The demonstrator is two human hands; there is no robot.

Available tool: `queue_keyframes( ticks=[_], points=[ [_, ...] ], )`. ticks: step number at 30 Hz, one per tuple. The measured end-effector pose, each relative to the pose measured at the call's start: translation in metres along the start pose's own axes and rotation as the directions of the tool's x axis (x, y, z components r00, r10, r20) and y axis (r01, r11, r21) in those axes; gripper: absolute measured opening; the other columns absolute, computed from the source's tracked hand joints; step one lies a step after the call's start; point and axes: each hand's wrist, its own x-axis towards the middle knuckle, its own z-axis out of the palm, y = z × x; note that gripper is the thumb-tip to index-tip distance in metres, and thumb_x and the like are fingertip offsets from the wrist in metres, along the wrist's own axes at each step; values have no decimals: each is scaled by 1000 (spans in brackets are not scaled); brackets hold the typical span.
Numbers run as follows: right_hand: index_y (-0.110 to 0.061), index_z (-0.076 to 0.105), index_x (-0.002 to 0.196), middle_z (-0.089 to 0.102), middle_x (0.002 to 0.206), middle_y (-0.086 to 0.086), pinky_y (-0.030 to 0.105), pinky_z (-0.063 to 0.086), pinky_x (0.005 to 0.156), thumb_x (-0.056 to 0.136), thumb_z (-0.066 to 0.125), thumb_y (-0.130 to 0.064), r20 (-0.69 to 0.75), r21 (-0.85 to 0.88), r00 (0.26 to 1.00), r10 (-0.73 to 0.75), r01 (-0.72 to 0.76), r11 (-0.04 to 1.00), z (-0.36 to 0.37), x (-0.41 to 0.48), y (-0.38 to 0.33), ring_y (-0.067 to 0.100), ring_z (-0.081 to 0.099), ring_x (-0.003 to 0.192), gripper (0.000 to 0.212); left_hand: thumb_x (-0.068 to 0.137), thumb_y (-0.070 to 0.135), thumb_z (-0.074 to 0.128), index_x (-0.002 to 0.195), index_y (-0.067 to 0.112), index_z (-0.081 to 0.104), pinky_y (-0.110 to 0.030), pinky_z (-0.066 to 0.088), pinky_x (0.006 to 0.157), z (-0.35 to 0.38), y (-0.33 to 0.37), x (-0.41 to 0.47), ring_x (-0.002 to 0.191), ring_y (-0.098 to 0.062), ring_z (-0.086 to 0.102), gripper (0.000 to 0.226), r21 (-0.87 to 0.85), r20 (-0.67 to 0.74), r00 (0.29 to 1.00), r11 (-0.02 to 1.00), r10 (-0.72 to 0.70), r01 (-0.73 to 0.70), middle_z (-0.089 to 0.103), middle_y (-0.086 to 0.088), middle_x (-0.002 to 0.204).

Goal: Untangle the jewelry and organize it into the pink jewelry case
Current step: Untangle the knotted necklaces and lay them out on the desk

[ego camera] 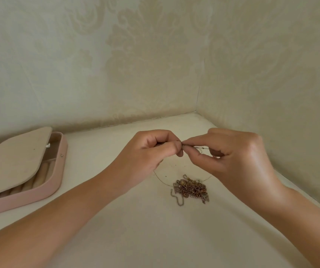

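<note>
While the pink jewelry case (45, 192) sits open at the far left of the white table (136, 229) (a beige flap lies tilted over the soft rolls inside), the left hand (151, 149) pinches a thin chain (160, 180) with curled fingers. The chain loops down to a tangled pile of chains (191, 188) on the table, just below the hands. The right hand (232, 157) pinches the same chain, fingertips almost touching the left's.

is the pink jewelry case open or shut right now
Open. The pink jewelry case sits at the left with its beige inner flap lifted off the base, and the padded rolls inside show beneath it.
</note>
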Motion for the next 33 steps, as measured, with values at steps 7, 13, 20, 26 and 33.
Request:
queue_keyframes(
  ticks=[7,13,20,26,33],
  points=[
    [-25,77,81,34,49,-11,9,28,50,79,69,-21,-9,179,980,200,-195,964,-1,0,-5,5,36,47,9,80,28,58,64,26,67,-14,24,46,3,0,-1,47,-8,21,19,-12,-91,994,998,57,-58,25,0,50],
    [-23,77,82,30,48,-14,8,28,50,81,70,-22,-18,165,991,131,-126,978,-4,2,-4,3,34,47,8,75,36,62,65,26,67,-27,15,47,2,0,-1,51,-16,16,15,-48,-76,997,998,28,-32,24,5,51],
    [-17,77,85,27,61,-32,3,26,55,86,62,-26,-6,22,999,-37,37,999,-5,4,-2,-7,34,51,18,81,27,54,60,25,64,-14,23,42,0,2,0,45,-10,19,23,-93,-15,999,994,-52,50,23,1,51],
    [-18,77,83,34,58,-29,6,28,52,86,64,-22,0,-41,999,-47,47,998,-7,4,1,-2,37,51,14,80,40,65,66,25,68,-20,16,43,-3,6,0,48,-13,16,21,-71,-36,998,996,-56,54,22,0,52],
    [-17,74,87,50,57,-5,28,39,42,93,54,-25,122,-148,989,-85,102,984,-10,4,9,9,41,49,23,66,47,78,74,24,75,-28,18,52,-1,5,0,60,-34,23,24,49,-133,991,999,-14,20,41,-32,65]
  ],
)
